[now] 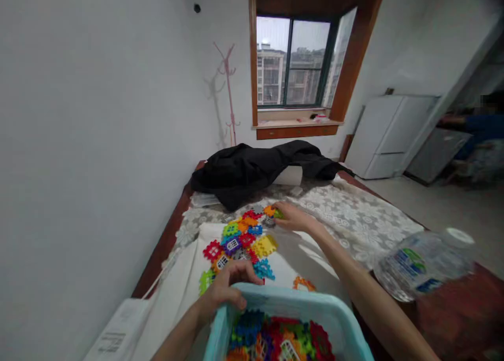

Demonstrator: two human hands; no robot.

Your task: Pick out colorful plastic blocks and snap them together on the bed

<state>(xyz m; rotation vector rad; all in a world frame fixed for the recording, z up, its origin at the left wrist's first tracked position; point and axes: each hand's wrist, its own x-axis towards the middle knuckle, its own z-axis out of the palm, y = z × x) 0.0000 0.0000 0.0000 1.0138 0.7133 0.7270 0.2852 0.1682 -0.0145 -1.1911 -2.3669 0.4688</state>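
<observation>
My left hand (230,287) is closed on the near-left corner of the rim of a light blue plastic basket (291,294). Inside the basket lie several colourful plastic building blocks (255,324), some with window inserts. Farther off, my right hand (292,217) reaches to the back of a loose pile and pinches a green building block (278,214), with an orange block (269,210) beside its fingertips. The pile between my hands holds red blocks (213,250), a yellow block (264,246) and a blue-teal block (263,269). My fingers partly hide the green block.
A large clear plastic bottle (425,264) stands at the right. Black cloth (252,166) covers the table's far end, over a lace tablecloth (366,219). One orange block (304,284) lies behind the basket. A white box (118,329) sits at left; a person in blue (482,130) is far right.
</observation>
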